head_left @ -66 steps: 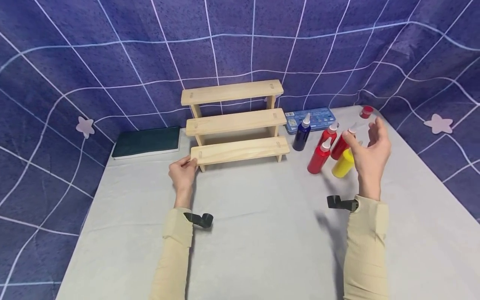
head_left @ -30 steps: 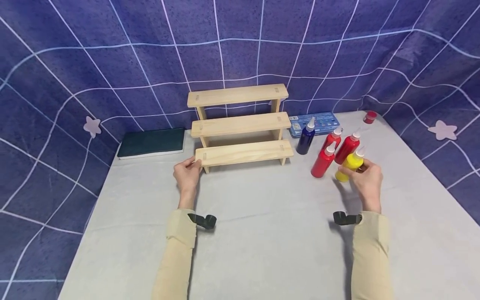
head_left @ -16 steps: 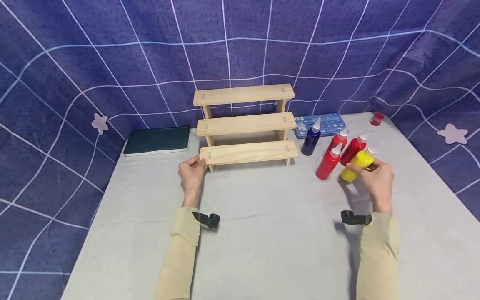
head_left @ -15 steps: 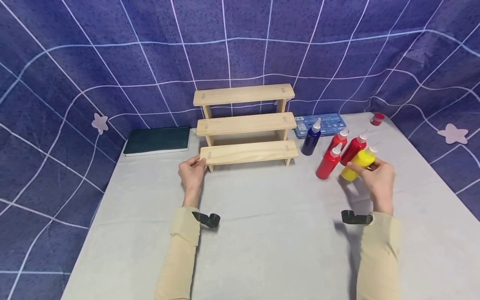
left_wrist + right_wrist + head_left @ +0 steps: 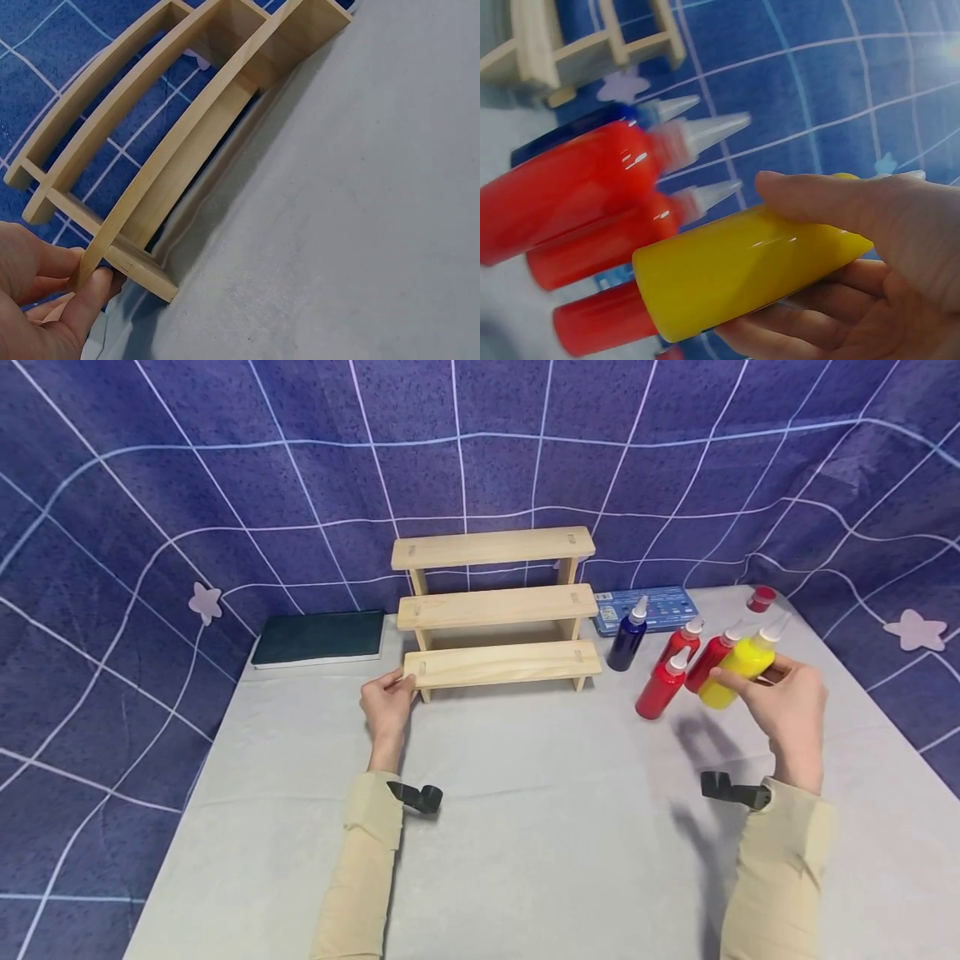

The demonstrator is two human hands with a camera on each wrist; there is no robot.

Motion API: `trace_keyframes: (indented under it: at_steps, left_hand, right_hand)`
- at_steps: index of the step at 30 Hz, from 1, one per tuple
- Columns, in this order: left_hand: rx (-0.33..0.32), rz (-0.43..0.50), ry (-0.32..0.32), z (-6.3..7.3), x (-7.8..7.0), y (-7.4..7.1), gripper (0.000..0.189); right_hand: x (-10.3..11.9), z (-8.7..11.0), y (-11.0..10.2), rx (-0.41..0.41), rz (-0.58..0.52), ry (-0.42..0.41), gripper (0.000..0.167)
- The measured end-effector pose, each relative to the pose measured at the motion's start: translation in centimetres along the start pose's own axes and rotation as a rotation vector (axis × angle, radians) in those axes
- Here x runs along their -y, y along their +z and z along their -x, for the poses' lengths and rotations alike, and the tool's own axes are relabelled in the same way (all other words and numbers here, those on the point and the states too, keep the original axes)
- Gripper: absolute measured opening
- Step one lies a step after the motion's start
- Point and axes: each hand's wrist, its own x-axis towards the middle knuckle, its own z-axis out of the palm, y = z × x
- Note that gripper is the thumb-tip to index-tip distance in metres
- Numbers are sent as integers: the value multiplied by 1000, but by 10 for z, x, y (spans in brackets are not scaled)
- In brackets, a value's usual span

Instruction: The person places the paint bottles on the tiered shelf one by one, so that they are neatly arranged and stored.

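Observation:
My right hand point(image 5: 787, 706) grips a yellow squeeze bottle point(image 5: 731, 681) with a white pointed nozzle, tilted and lifted off the table. In the right wrist view the thumb and fingers wrap round the yellow bottle point(image 5: 742, 270). Close by stand three red squeeze bottles, the front red bottle point(image 5: 660, 689) nearest me, and a dark blue bottle point(image 5: 627, 639). My left hand point(image 5: 386, 703) pinches the left end of the lowest step of a three-tier wooden shelf point(image 5: 502, 664). The left wrist view shows thumb and fingers on that wooden board point(image 5: 112, 232).
A dark green book point(image 5: 318, 637) lies at the back left of the white-covered table point(image 5: 525, 843). Behind the bottles is a flat blue box point(image 5: 660, 607), and a small red-lidded tub point(image 5: 761, 599) stands at the back right corner. A blue gridded curtain point(image 5: 495, 468) hangs behind.
My right hand came down to the yellow bottle, took hold of it, then tilted and raised it off the table. The left hand keeps its hold on the shelf. The head view shifted slightly.

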Motion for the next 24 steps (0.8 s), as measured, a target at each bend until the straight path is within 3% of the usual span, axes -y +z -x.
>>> trace_keyframes:
  at_steps: [14,19,24]
  left_hand:
    - [-3,5,10,1,1,-1,29]
    - [-3,9,15,1,2,-2,29]
    - [-7,0,19,0,3,-3,29]
  right_hand:
    - [42,17,-7,-21,-31,-48,48]
    - [55,20,0,24,-59,-90,40]
    - [64,23,13,51,-44,-127,45]
